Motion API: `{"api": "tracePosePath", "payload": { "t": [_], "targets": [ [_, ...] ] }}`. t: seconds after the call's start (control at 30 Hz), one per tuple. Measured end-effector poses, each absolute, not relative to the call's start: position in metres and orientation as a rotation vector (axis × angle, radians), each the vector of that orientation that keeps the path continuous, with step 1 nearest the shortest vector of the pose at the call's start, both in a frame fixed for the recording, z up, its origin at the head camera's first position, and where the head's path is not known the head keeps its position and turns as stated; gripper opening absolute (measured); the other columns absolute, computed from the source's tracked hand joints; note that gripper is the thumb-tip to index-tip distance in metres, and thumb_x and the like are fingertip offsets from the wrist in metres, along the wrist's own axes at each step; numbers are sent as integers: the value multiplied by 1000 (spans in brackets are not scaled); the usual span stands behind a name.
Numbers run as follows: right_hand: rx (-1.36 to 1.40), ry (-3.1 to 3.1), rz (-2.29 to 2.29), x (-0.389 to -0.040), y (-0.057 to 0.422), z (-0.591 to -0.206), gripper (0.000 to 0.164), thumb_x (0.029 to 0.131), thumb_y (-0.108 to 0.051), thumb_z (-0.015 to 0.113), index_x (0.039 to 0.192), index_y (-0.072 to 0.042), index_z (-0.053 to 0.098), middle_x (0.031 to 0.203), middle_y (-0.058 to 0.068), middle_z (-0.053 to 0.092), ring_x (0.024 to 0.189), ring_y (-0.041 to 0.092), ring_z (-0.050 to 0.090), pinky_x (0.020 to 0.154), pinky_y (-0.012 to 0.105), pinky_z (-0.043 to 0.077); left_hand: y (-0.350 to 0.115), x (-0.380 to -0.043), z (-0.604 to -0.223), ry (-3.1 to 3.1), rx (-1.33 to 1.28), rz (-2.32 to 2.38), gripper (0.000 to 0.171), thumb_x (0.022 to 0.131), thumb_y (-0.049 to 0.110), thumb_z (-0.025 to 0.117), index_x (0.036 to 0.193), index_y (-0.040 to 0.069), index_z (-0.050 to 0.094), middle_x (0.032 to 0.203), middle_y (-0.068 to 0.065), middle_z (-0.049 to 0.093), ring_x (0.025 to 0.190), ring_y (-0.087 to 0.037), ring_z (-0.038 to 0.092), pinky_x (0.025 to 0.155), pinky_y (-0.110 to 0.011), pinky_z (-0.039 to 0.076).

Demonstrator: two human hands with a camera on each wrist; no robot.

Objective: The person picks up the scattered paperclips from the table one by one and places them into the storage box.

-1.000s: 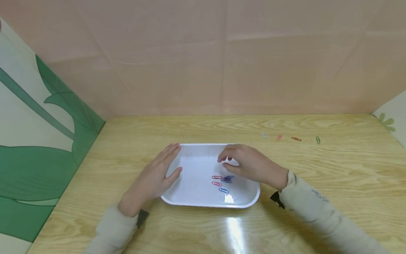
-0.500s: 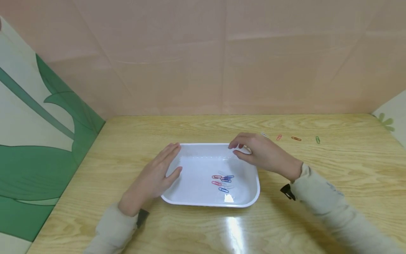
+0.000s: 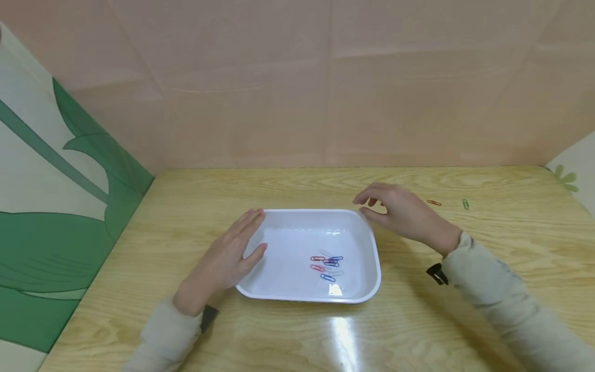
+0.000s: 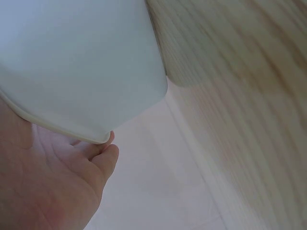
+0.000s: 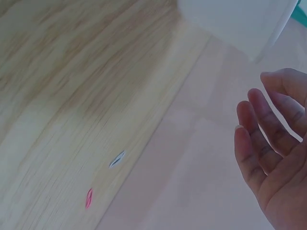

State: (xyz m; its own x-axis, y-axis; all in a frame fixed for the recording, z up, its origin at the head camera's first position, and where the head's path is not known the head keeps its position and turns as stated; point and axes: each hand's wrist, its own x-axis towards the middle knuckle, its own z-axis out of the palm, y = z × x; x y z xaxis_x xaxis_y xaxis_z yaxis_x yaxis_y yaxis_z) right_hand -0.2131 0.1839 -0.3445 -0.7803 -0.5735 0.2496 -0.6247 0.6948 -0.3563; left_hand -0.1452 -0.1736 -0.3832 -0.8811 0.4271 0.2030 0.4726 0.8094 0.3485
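A white tray (image 3: pixel 307 299) stands on the wooden table, with several red, pink, blue and pale paper clips (image 3: pixel 327 278) in its right half. My left hand (image 3: pixel 228 253) rests along the tray's left rim, fingers straight and thumb spread over the inside. From below, the left wrist view shows that hand's palm and fingers (image 4: pixel 103 163) at the rim. Over the tray's far right corner hovers my right hand (image 3: pixel 402 212), fingers loosely bent with nothing between them. The right wrist view has a white paper clip (image 5: pixel 117 158) and a pink one (image 5: pixel 89 198) on the table below that hand.
To the right of my right hand lie a dark red paper clip (image 3: pixel 434 202) and a green one (image 3: pixel 466 204), near the table's back edge. A pinkish covered wall (image 3: pixel 325 103) rises behind the table. A green-patterned panel (image 3: pixel 69 206) borders the left side.
My right hand has moved up and right, from above the clips in the tray to past its far right corner. It now hides the white and pink clips in the head view. The left hand stays put.
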Motion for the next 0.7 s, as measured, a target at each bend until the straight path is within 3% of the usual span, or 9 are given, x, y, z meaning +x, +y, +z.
{"api": "tracePosePath", "payload": {
  "t": [0.27,0.7],
  "targets": [
    [979,-2767,631,-221,197,-345,15,90,-6,69,105,-7,73,102,8,73,87,22,68,74,38,59,-174,-145,-383,-2876,-713,-609,63,100,32,56,154,6,35,160,-11,35,150,-33,31,121,-52,31],
    [913,-2879,598,-240,219,-353,22,93,-9,67,113,0,69,108,16,73,92,28,68,80,48,59,-174,-143,-382,-2885,-705,-614,64,100,33,56,154,6,34,161,-12,34,151,-32,29,122,-51,30]
  ]
}}
